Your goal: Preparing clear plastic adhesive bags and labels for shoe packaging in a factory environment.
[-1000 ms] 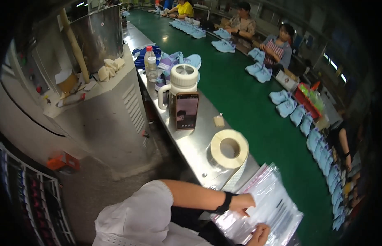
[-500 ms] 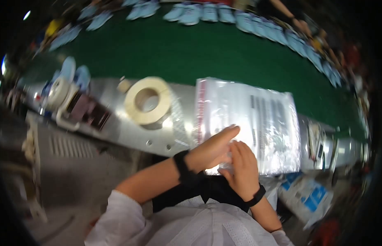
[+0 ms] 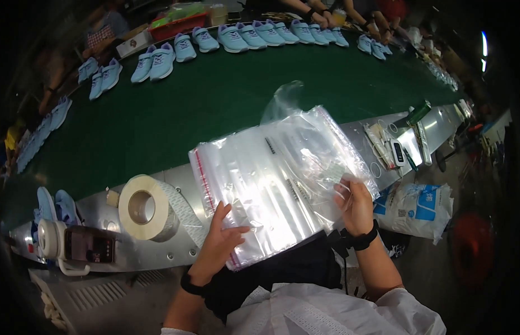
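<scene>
A stack of clear plastic bags [image 3: 246, 184], with a red strip along its left edge, lies on the metal ledge in front of me. My left hand [image 3: 219, 241] is at the stack's lower left, fingers spread, holding nothing. At the right side, my right hand [image 3: 356, 204] has its fingers closed on the loose film of the top plastic bag [image 3: 310, 159], which is wrinkled and puffed up toward the far edge. A small pale patterned patch [image 3: 336, 172] shows by the right fingertips; I cannot tell what it is. Left of the stack stands a cream label roll [image 3: 126, 211] with its strip hanging loose.
Light-blue shoes [image 3: 232, 40] line the far side of the green belt [image 3: 159, 117], near other people's hands [image 3: 324, 19]. A phone [image 3: 90, 244] leans by a white handled object [image 3: 49, 239] at left. Small tools [image 3: 398, 152] and a white-and-blue sack [image 3: 419, 206] are at right.
My hands were together over the stack; now they are apart, left to its left edge, right gripping the top bag, now lifted and wrinkled. The view has turned.
</scene>
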Demonstrator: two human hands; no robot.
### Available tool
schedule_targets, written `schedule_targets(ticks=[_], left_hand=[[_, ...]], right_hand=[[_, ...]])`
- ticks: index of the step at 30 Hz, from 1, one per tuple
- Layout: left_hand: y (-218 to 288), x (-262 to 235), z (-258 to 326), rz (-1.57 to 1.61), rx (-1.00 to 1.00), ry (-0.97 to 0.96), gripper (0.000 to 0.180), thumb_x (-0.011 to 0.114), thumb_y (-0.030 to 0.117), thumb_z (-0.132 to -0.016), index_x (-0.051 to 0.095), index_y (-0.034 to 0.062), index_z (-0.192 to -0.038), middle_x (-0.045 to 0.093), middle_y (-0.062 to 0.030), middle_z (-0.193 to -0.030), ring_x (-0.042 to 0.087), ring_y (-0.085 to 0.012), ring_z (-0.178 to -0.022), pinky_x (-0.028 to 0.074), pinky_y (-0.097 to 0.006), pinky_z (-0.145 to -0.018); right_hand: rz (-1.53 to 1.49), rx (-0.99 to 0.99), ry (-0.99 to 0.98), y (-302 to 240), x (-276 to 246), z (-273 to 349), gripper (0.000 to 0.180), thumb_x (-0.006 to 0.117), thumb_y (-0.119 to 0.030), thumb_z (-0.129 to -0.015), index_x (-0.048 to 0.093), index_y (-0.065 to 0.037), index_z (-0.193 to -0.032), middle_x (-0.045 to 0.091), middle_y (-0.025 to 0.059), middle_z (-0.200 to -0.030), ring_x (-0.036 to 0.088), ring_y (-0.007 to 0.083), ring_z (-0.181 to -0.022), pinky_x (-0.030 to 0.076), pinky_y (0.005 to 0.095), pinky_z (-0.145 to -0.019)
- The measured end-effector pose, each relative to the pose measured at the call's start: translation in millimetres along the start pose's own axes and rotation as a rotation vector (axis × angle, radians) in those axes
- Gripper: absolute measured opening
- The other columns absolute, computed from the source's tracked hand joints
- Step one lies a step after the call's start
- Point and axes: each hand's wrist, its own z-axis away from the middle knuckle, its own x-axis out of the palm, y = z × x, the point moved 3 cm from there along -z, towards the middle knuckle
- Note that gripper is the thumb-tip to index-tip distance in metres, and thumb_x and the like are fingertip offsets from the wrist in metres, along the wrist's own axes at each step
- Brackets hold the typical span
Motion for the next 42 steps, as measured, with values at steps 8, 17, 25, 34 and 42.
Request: schedule_targets(ticks=[8, 17, 25, 34, 42], left_hand=[[12, -26, 67, -0.067, 0.003, 0.401, 0.022, 0.052, 0.015, -0.091, 0.055, -0.0021, -0.104, 0.063, -0.0093, -0.085, 0.06, -0.0153, -0.072, 0.048, -0.026, -0.065], [-91, -61, 113, -0.029, -0.438, 0.42, 0.055, 0.053, 0.029, -0.094, 0.035, -0.0088, -0.13, 0.044, -0.0191, -0.129, 0.044, -0.0231, -0.118, 0.04, -0.031, -0.096], [-73, -35, 50, -0.46, -0.142, 0.119, 0.032, 0.051, 0.025, -0.092, 0.047, -0.0054, -0.102, 0.048, -0.0117, -0.094, 0.042, -0.0185, -0.087, 0.033, -0.03, -0.074], [-11, -11, 115, -0.286, -0.235, 0.396, 0.016, 0.054, 0.016, -0.089, 0.06, 0.0022, -0.085, 0.057, -0.0004, -0.069, 0.053, -0.0091, -0.059, 0.042, -0.023, -0.054], [17, 6, 101, 0.315, -0.091, 0.422, 0.023, 0.046, 0.021, -0.096, 0.056, 0.0021, -0.105, 0.061, -0.0024, -0.087, 0.054, -0.0077, -0.066, 0.044, -0.022, -0.058]], right_hand=[[0.124, -0.077, 0.195, -35, -75, 3, 0.016, 0.055, -0.022, -0.089, 0.056, -0.007, -0.095, 0.057, -0.0007, -0.083, 0.053, 0.0074, -0.069, 0.042, 0.0213, -0.055], [1.061, -0.918, 0.464, -47, -61, 12, 0.027, 0.062, -0.013, -0.08, 0.055, -0.005, -0.105, 0.047, 0.0138, -0.12, 0.05, 0.0268, -0.103, 0.043, 0.0355, -0.085], [1.641, -0.609, -0.057, -6, -31, -13, 0.058, 0.06, -0.043, -0.08, 0.049, -0.007, -0.124, 0.044, 0.0146, -0.132, 0.041, 0.0319, -0.121, 0.033, 0.0524, -0.096], [1.033, -0.681, -0.881, -15, 87, 62, 0.029, 0.064, -0.015, -0.08, 0.058, -0.003, -0.106, 0.056, 0.0128, -0.112, 0.054, 0.0303, -0.102, 0.044, 0.0371, -0.086], [0.59, 0.056, -1.353, 54, 129, 124, 0.021, 0.06, -0.007, -0.085, 0.055, -0.001, -0.104, 0.056, 0.0088, -0.09, 0.055, 0.0165, -0.081, 0.043, 0.0263, -0.071]])
